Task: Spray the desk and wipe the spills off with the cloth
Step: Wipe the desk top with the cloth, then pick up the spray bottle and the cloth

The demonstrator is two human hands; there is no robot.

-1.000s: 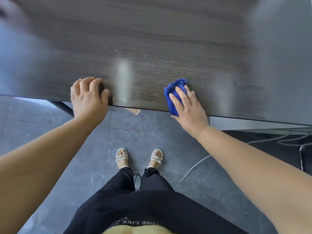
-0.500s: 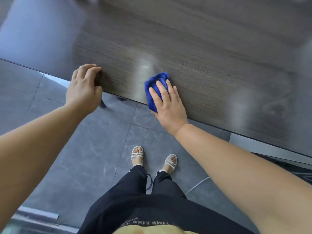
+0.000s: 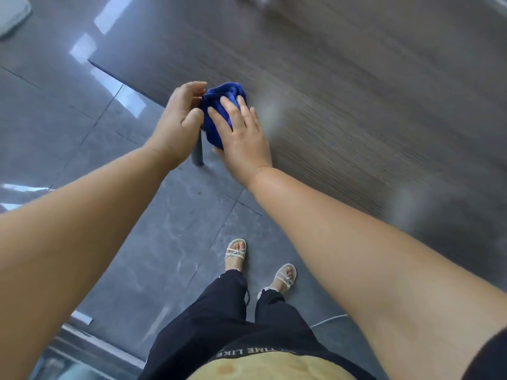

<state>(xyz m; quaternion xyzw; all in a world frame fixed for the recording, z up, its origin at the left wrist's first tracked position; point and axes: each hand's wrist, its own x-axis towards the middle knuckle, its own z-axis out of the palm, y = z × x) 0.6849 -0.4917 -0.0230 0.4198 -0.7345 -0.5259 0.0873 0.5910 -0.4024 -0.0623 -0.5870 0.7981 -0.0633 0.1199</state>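
Far left, a pale rounded object (image 3: 11, 15), too blurred to name, lies on the glossy grey floor tiles (image 3: 131, 229), which throw back window light. The left hand (image 3: 175, 124) is at the near-left corner of the dark wood-grain bench (image 3: 370, 86). Its fingers are curled, forefinger and thumb bracketing the left edge of the bunched blue fabric cloth (image 3: 223, 96); whether they pinch it cannot be told. A grey bench leg (image 3: 198, 152) drops below that corner. The cloth sits on the corner itself, between the two hands. The right hand (image 3: 242, 138) lies flat over it, fingers straight, slightly spread, pressing down. Step in hand, by my reading: wiping, cloth at the leftmost reach of the near edge. The next move likely calls for regathering the cloth, then working right toward the pale hazy patch (image 3: 270, 113) just beside it and a second patch (image 3: 406, 200) well to the right; spill or glare, unclear. The bench top runs on right and far, blurred. No spray bottle in view.
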